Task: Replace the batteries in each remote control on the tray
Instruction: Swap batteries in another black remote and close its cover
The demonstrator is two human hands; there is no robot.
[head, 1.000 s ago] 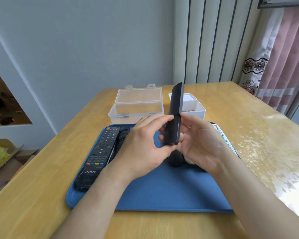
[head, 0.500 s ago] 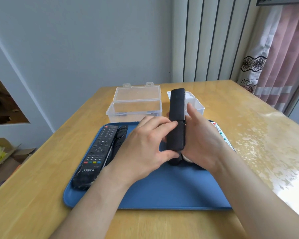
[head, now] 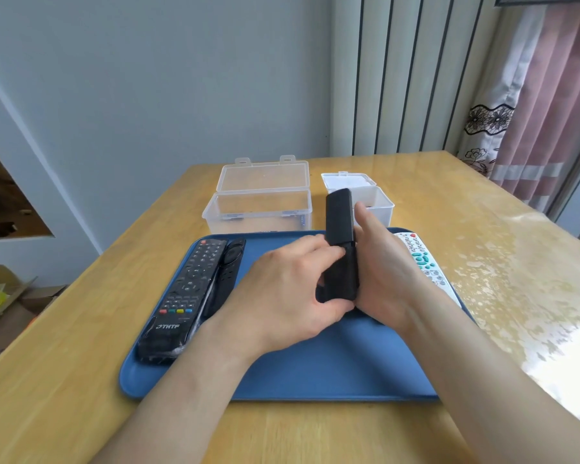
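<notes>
Tabletop of pale yellow wood [head: 449, 202] carries everything, its right side washed out by window glare. On it, nearest the person, lies a flat blue plastic tray [head: 315, 373]. Just beyond the tray's far edge stand a clear plastic box with its hinged lid thrown back [head: 258, 209] and, to its right, a smaller white plastic box [head: 380, 205], also open. What either box contains I cannot make out from where I stand.

Along the tray's left side rests a long black button-covered remote in clear wrapping [head: 185, 293], and a slim black remote with a round pad [head: 226, 276] lies touching it. A white remote with green buttons [head: 426, 266] lies along the right edge, partly hidden by the wrist.

Above the middle of the tray the person holds a plain black bar-shaped remote [head: 340, 229], back side up and far end tilted upward. The right hand [head: 385, 272] cradles it from the side, thumb raised alongside the upper half. The left hand [head: 282, 296] wraps the lower half, fingertips [head: 332, 251] pressing at a cross seam in the casing and thumb tucked beneath.

By the look of it, the step in hand is getting the battery cover off this remote. The next move seems to call for a firm push along the length of the body while the right hand braces it, then lifting the cover clear without dropping it.
</notes>
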